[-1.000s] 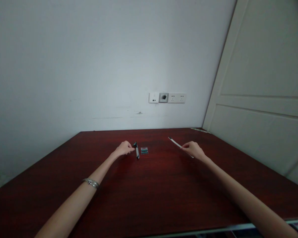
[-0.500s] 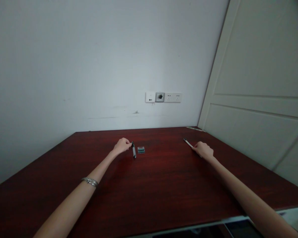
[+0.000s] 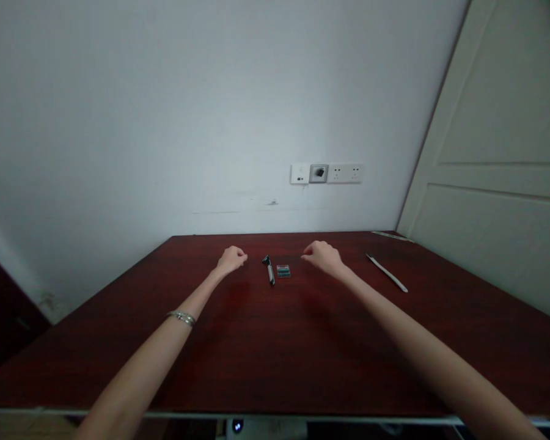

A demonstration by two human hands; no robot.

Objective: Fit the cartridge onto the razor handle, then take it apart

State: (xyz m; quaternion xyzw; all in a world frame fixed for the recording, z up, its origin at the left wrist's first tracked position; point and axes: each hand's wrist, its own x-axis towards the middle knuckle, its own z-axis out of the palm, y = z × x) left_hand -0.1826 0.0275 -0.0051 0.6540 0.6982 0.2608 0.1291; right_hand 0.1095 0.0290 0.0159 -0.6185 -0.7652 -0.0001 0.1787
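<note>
Razor (image 3: pixel 270 272) lies near middle of surface (image 3: pixel 266 348), head toward far edge, handle end toward near edge. Clear case (image 3: pixel 283 271) just beside it, right-edge side. Left hand (image 3: pixel 244 256) left of razor, right hand (image 3: pixel 304 253) right of case, neither touching; fingers curled, nothing seen held, can't tell if fingertips meet. White strip (image 3: pixel 387 274), dark-tipped, toward right edge.
</note>
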